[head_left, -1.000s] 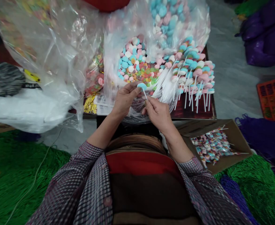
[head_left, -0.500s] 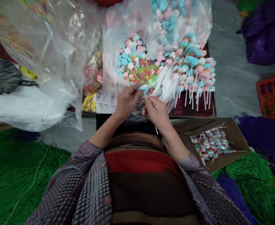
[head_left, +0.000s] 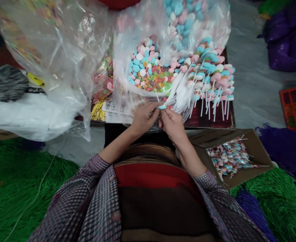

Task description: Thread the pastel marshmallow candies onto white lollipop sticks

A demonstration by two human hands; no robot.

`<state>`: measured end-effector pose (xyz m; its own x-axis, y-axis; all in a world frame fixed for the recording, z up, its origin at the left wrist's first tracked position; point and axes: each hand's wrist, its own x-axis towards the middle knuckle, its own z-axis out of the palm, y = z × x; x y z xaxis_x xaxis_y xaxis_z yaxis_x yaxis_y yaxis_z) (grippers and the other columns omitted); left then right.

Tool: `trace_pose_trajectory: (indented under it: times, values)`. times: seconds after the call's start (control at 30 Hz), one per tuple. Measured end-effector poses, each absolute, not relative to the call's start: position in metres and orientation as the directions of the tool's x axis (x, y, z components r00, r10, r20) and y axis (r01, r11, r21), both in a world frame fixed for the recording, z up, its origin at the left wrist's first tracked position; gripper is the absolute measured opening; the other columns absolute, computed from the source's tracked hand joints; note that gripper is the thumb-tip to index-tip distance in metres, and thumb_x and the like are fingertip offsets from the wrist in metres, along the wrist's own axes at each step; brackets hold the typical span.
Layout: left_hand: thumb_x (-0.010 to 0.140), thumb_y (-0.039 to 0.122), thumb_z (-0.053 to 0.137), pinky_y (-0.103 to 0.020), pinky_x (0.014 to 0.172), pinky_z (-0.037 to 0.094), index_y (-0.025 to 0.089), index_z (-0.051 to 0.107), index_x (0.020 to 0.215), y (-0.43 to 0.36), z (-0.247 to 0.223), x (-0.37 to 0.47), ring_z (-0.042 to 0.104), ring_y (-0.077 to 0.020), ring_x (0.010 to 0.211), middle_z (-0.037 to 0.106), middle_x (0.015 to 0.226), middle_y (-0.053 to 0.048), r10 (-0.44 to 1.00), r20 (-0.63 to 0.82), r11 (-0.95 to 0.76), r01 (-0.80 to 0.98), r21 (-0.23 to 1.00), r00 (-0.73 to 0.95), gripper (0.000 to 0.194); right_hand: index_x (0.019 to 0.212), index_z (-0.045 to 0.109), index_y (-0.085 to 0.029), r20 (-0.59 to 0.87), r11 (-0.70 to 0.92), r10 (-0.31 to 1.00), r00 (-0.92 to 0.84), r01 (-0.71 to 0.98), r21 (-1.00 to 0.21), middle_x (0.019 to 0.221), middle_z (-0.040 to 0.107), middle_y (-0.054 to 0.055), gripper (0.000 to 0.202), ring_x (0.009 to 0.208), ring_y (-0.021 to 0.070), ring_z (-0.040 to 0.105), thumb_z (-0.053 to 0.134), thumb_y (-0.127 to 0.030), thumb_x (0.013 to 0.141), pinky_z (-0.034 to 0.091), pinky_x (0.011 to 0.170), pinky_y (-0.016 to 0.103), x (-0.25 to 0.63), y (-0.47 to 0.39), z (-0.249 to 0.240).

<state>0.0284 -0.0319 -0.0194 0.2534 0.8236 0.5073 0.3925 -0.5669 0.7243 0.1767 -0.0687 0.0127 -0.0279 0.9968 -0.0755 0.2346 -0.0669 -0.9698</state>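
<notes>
Over the front edge of the table, my two hands meet around a blue and white marshmallow-like candy (head_left: 162, 107). My left hand (head_left: 144, 118) pinches it between thumb and forefinger. Close against it on the right, my right hand (head_left: 173, 123) is closed, its fingertips just below the candy; the stick in its grip is mostly hidden. A thin white stick end (head_left: 157, 95) pokes up beyond the candy. Just past my hands, an open plastic bag holds pink, blue and white candies (head_left: 139, 62) and small coloured gummy rings (head_left: 154, 79).
Loose white sticks (head_left: 179, 87) lie right of the rings. Filled candy skewers (head_left: 212, 74) are piled at the table's right. A cardboard box (head_left: 257, 151) with wrapped candy sticks stands below. Clear plastic bags (head_left: 62, 67) and gold ties (head_left: 98, 111) are left; an orange crate (head_left: 295, 107) is far right.
Both hands have moved slightly right and nearer to me with the candy. A white stick end now shows beyond the candy, where none showed before.
</notes>
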Motion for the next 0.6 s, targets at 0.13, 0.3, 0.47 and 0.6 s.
trace_pose_trajectory:
  times: [0.13, 0.3, 0.47, 0.6]
  values:
    - [0.099, 0.017, 0.051, -0.030, 0.093, 0.059, 0.022, 0.073, 0.120, -0.019, -0.005, 0.022, 0.076, -0.0153, 0.102, 0.082, 0.112, -0.005, 0.850, 0.425, -0.520, 0.361, 0.774, 0.312, 0.031, 0.071, 0.060, -0.022, -0.147, -0.148, 0.989, 0.013, 0.062, -0.987, 0.050, 0.053, -0.007, 0.053, 0.041, 0.0065, 0.037, 0.061, -0.071, 0.089, 0.028, 0.044, 0.022, 0.182, -0.064, 0.005]
    - [0.097, 0.022, 0.058, -0.038, 0.105, 0.053, 0.021, 0.075, 0.110, 0.041, 0.000, 0.006, 0.068, -0.0248, 0.118, 0.076, 0.114, -0.009, 0.892, 0.366, -0.445, 0.646, 0.620, 0.264, 0.021, 0.088, 0.066, -0.021, -0.242, -0.229, 0.964, 0.109, -0.124, -0.966, 0.050, 0.052, -0.010, 0.055, 0.037, 0.0049, 0.034, 0.068, -0.075, 0.080, 0.023, 0.039, 0.021, 0.186, -0.060, -0.002]
    - [0.085, 0.021, 0.067, -0.042, 0.099, 0.051, 0.018, 0.077, 0.108, 0.087, 0.000, 0.004, 0.067, -0.0302, 0.112, 0.073, 0.114, -0.013, 0.916, 0.165, -0.399, 0.797, 0.453, 0.365, 0.026, 0.089, 0.066, -0.021, -0.229, -0.205, 0.966, 0.121, -0.183, -0.961, 0.050, 0.051, -0.011, 0.054, 0.037, 0.0045, 0.035, 0.070, -0.074, 0.079, 0.023, 0.037, 0.020, 0.185, -0.059, -0.011]
    - [0.085, 0.026, 0.062, -0.041, 0.092, 0.050, 0.021, 0.080, 0.102, 0.101, 0.019, 0.004, 0.067, -0.0277, 0.097, 0.073, 0.102, -0.011, 0.916, 0.006, -0.364, 0.826, 0.430, 0.400, 0.025, 0.089, 0.067, -0.021, -0.203, -0.177, 0.971, 0.125, -0.191, -0.966, 0.051, 0.052, -0.010, 0.053, 0.039, 0.0043, 0.037, 0.070, -0.073, 0.081, 0.024, 0.038, 0.019, 0.185, -0.060, -0.014]
